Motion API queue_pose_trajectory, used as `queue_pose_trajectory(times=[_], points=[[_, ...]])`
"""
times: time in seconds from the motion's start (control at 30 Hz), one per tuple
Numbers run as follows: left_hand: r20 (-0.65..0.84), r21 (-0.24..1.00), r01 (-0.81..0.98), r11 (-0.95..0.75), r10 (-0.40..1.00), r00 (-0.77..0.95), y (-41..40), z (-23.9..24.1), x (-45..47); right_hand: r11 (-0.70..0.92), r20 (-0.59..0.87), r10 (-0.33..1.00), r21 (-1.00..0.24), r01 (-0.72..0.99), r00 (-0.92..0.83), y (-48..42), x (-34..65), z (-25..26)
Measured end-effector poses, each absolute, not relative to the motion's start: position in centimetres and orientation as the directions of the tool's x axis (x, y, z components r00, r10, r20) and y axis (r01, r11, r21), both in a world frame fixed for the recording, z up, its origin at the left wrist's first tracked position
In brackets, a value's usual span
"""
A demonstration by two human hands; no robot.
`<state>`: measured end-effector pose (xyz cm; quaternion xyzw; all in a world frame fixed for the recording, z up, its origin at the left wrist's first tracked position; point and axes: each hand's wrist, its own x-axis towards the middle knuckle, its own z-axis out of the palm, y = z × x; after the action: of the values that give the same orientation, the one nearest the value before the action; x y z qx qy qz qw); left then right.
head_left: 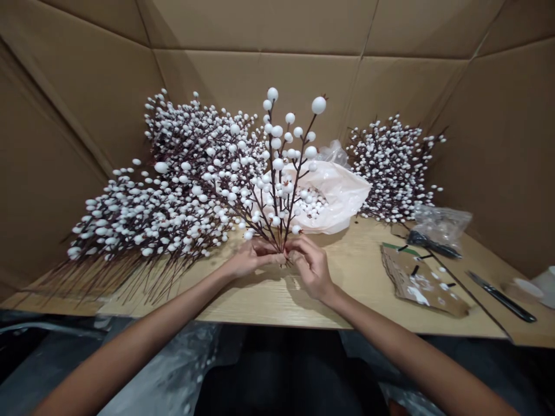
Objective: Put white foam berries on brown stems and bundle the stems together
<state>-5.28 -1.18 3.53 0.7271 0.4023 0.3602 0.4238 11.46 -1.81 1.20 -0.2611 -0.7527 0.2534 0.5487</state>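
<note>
Both hands meet at the lower ends of a small bunch of artificial berry stems (277, 190), dark brown twigs with white berries fanning upward. My left hand (254, 258) is closed around the gathered stems from the left side. My right hand (311, 267) pinches at the base of the same bunch, thumb and forefinger together; some of its fingertips are hidden. Behind the bunch, a pinkish-white plastic bag (347, 193) lies open with loose white berries (313, 202) inside.
Piles of white berry stems (160, 214) cover the left side, and another pile (392, 167) stands back right. On the right lie a cardboard piece (422, 283) with white blobs, a utility knife (503, 296) and a clear plastic packet (444, 222). Cardboard walls (260, 75) enclose the table.
</note>
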Motion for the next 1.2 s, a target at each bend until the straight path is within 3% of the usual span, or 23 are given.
queue_pose_trajectory(times=[0.77, 1.07, 1.2], points=[[0.194, 0.905, 0.264, -0.332, 0.877, 0.439, -1.1, 3.3, -5.4, 0.738, 0.691, 0.663, -0.668, 0.096, -0.289, -2.0, 11.5, 1.4], [0.176, 0.959, 0.128, -0.251, 0.888, 0.425, -0.9, 3.0, -5.2, 0.715, 0.659, 0.688, -0.687, 0.13, -0.304, -1.6, 11.6, 1.3], [0.162, 0.975, 0.084, -0.207, 0.914, 0.372, -0.6, 2.4, -4.9, 0.739, 0.714, 0.672, -0.631, 0.235, -0.197, -1.7, 11.8, 1.5]])
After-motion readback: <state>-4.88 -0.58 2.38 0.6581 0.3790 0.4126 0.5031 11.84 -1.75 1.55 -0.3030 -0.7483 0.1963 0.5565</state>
